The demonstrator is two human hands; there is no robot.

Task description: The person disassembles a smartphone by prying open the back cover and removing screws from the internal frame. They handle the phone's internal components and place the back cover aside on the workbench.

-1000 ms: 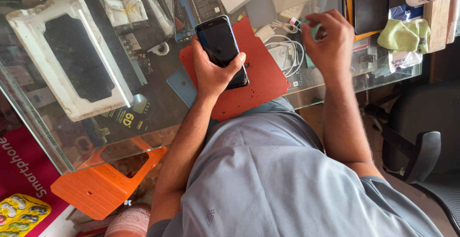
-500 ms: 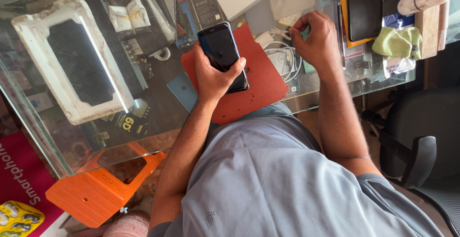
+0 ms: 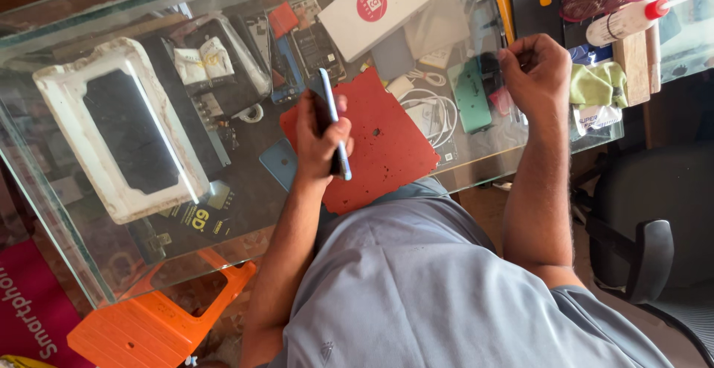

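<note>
The person wears a grey-blue short-sleeved shirt (image 3: 416,286) of soft, creased cloth, filling the frame from 5 to 7 o'clock. A small dark logo sits near its hem at 6 o'clock. Both forearms are bare and hairy, with no watch or band at either wrist. The left hand (image 3: 321,141) and the right hand (image 3: 537,74) carry no rings or gloves.

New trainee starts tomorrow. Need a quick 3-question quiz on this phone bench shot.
1. True or false: the left hand holds the smartphone flat on the red mat.
2. Which hand is raised in a closed fist: A left, B right?
3. Fill in: the bench top is made of ____.

Key:
1. False, it is tilted on edge.
2. B, the right hand.
3. Glass.
</note>
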